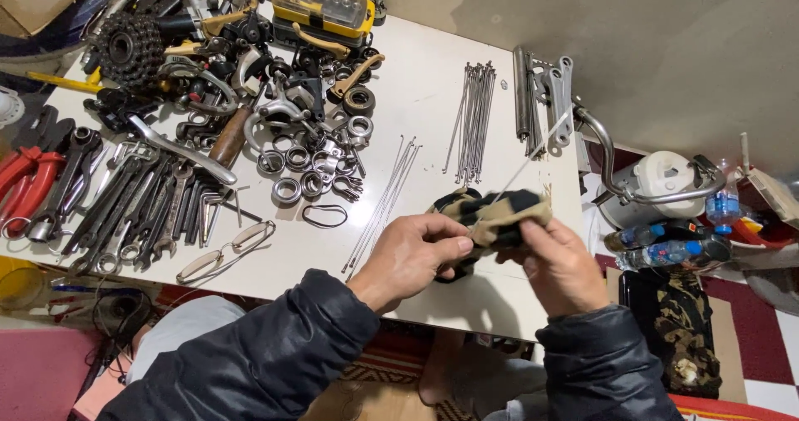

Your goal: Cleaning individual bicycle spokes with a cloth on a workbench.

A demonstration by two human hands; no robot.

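Both hands work over the near right part of a white table (433, 80). My left hand (412, 255) pinches a thin metal spoke (533, 156) that slants up to the right. My right hand (559, 263) grips a tan and black cloth (491, 213) wrapped around the spoke's lower part. The cloth hides where the spoke ends. Two loose bundles of spokes lie beyond the hands: a small bundle of spokes (384, 200) just left, a bigger bundle of spokes (473, 121) further back.
Bearings, rings and bicycle parts (300, 130) crowd the table's left half, with wrenches (133, 205), red pliers (25, 184), a cassette sprocket (129, 48) and a yellow case (325, 3). Eyeglasses (225, 250) lie near the front edge. Chrome handlebars (632, 180) and bottles (666, 242) stand right.
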